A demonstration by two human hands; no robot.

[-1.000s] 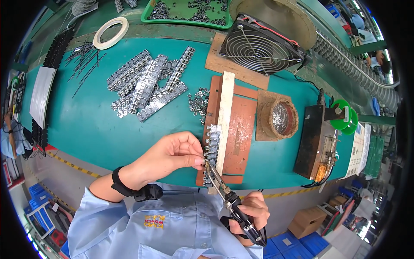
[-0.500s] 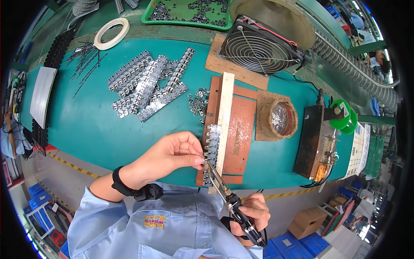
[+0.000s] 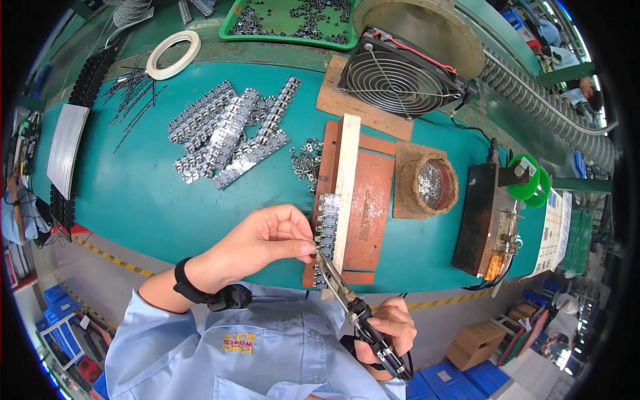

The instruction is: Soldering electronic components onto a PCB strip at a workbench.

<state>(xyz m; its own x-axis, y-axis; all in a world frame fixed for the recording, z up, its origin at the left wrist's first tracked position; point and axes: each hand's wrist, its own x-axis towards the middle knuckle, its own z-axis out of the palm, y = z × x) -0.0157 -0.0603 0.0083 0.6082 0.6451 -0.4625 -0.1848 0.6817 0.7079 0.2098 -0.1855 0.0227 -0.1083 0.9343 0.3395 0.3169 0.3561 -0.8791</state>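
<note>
My right hand (image 3: 393,325) is wrapped around the black handle of a soldering iron (image 3: 361,313), which has a thin feed tube alongside its shaft. Its tip touches or nearly touches the lower part of a strip of small metal-cased parts (image 3: 328,220). This strip lies along a pale bar (image 3: 348,160) on a reddish-brown board (image 3: 370,193). At the strip's left edge, my left hand (image 3: 270,233) pinches with thumb and forefinger; whatever lies between them is too small to make out. Loose little metal pieces (image 3: 307,163) lie beside the board.
More part strips (image 3: 230,133) are piled on the green mat (image 3: 133,207). Behind the board stand a black fan (image 3: 400,83) and a round crusted pot (image 3: 435,185). To the right is a dark box (image 3: 479,220) with a green spool (image 3: 530,180). A green tray (image 3: 290,37) and tape roll (image 3: 173,55) lie farther back.
Almost nothing differs. The whole view has shifted very slightly; both hands and the soldering iron keep their places at the strip.
</note>
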